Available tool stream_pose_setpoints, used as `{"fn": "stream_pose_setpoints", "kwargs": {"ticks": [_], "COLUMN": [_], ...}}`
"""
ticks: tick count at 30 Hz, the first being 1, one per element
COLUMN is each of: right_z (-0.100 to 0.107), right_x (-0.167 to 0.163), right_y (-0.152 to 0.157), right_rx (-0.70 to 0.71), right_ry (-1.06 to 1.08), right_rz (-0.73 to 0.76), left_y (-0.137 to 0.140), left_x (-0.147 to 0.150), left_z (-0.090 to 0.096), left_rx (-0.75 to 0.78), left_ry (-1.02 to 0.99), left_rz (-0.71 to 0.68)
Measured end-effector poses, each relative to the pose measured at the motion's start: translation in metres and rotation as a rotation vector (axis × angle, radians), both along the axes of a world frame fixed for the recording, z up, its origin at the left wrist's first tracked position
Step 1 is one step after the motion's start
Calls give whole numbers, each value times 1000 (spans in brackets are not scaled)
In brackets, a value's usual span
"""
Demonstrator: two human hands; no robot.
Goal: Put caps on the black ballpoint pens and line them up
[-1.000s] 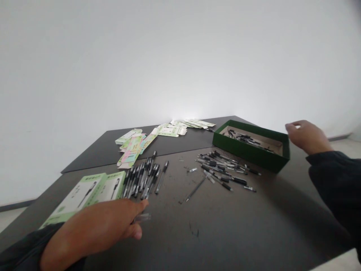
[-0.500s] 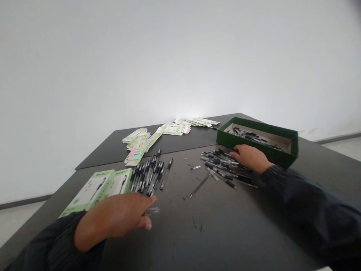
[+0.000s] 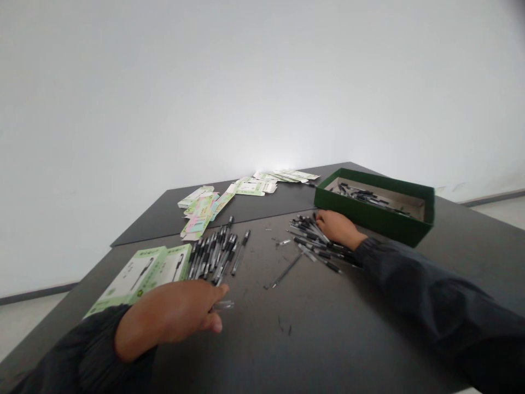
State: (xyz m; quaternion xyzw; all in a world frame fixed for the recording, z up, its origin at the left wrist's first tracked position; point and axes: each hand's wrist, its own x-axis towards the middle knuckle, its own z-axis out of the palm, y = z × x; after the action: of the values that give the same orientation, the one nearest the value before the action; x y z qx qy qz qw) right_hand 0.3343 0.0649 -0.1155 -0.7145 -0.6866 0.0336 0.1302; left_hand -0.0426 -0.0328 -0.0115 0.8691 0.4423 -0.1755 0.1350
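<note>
My left hand (image 3: pixel 174 312) is at the near left with thumb and fingers pinched on a clear plastic pen part (image 3: pixel 223 305); its other end is hidden in the hand. Just beyond it, a bunch of black-and-clear pens (image 3: pixel 215 253) lies beside two green-and-white pen boxes (image 3: pixel 141 273). My right hand (image 3: pixel 339 227) reaches into a loose pile of pens and pen parts (image 3: pixel 314 246) in front of the green box. Its fingers curl down around a pen (image 3: pixel 321 232), the fingertips partly hidden.
The open green box (image 3: pixel 379 219) at the right holds several dark pen parts (image 3: pixel 367 198). Flattened pen cartons (image 3: pixel 200 216) lie at the back left, more cartons (image 3: pixel 287 177) along the far edge. A thin refill (image 3: pixel 287 270) and small scraps lie mid-table. A white wall stands behind.
My right hand has moved left across the pile and curled in, and pens near its fingers have shifted left. My left hand stays nearly still with the clear part.
</note>
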Motion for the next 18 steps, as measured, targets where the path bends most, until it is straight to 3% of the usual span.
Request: {"fn": "stream_pose_setpoints", "kwargs": {"ticks": [4,10,14,18], "right_z": [4,34,48,48], "right_x": [-6,24,48,60], "right_y": [-2,-13,-24,-27], "right_rx": [57,336,393,397], "right_ry": [52,217,287,469], "right_rz": [73,12,-28,-43], "left_y": [0,0,0,3], "left_x": [-3,3,9,4], "left_z": [-4,-4,-4,-15], "left_rx": [-3,-47,-74,-41], "left_ry": [-31,59,146,37], "left_rz": [5,27,34,-16]}}
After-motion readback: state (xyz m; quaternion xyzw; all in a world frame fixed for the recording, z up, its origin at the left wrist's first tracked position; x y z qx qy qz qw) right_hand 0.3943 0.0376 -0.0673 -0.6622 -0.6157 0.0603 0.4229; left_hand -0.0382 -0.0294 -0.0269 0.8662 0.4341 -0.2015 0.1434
